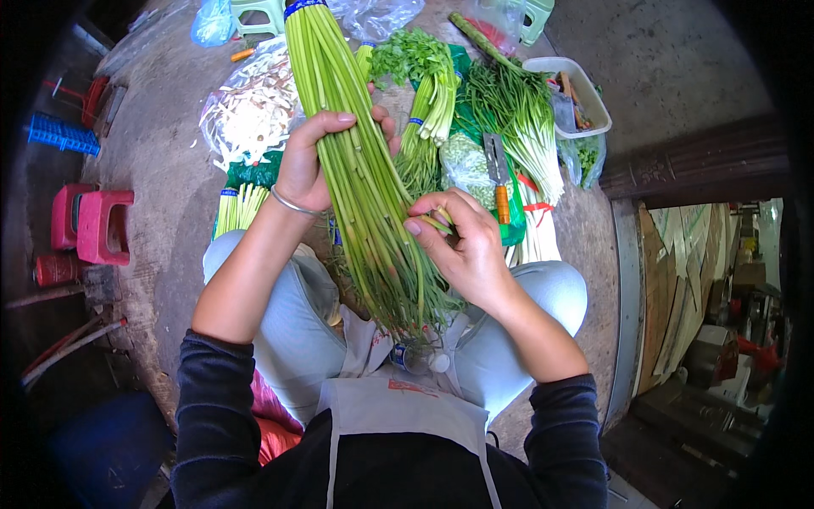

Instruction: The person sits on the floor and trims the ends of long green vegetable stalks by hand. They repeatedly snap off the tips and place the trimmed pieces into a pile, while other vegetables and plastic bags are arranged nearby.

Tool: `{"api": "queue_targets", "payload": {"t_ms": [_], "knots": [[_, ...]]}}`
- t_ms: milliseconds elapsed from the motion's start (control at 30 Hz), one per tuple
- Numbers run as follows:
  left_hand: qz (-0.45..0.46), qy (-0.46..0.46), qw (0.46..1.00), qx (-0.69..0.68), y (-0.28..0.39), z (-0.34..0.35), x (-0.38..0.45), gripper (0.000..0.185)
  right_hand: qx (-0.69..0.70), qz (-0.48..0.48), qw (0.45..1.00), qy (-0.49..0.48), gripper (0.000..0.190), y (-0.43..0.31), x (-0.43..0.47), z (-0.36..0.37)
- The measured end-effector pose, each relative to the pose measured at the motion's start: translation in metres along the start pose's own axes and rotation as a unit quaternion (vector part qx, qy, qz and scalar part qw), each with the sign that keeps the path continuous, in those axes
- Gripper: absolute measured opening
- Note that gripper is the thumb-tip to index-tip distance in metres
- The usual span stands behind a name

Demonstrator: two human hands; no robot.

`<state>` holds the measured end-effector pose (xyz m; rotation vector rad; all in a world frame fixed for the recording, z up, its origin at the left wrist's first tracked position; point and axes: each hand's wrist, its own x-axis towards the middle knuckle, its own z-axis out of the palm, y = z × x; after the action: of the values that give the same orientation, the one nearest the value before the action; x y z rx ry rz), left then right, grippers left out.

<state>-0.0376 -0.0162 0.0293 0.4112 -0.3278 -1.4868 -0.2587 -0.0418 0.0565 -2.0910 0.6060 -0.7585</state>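
My left hand point(318, 159), with a metal bangle on the wrist, is shut round a large bunch of long green stems, likely garlic scapes point(356, 184). A blue band wraps the bunch's far end, and its thin leafy tips hang towards my lap. At the bunch's right side my right hand point(455, 238) pinches a few yellowish-green stem ends point(439, 219) between thumb and fingers. Beyond the hands lie a bunch of leafy celery point(439, 108), a pile of green onions point(528, 133) and a cleaver with a wooden handle point(502, 203) on a bag of chopped greens point(467, 165).
A plastic bag of pale peelings point(254, 108) lies at the upper left, near another banded bunch point(238, 207). A white plastic tub point(601, 114) holds tools at the upper right. Pink stools point(105, 223) stand at the left; a dark wooden beam point(687, 159) is at the right.
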Motion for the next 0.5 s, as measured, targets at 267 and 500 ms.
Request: {"api": "queue_targets", "payload": {"t_ms": [267,500], "knots": [[-0.019,-0.016,1.000,0.006,-0.004,0.007,-0.002,0.059,0.009,0.050,0.998,-0.025,0.017,0.010,0.000,0.001],[-0.047,-0.001,0.999,0.022,-0.008,0.007,-0.002,0.058,0.151,0.213,0.961,-0.095,0.013,0.028,-0.003,-0.001]]}}
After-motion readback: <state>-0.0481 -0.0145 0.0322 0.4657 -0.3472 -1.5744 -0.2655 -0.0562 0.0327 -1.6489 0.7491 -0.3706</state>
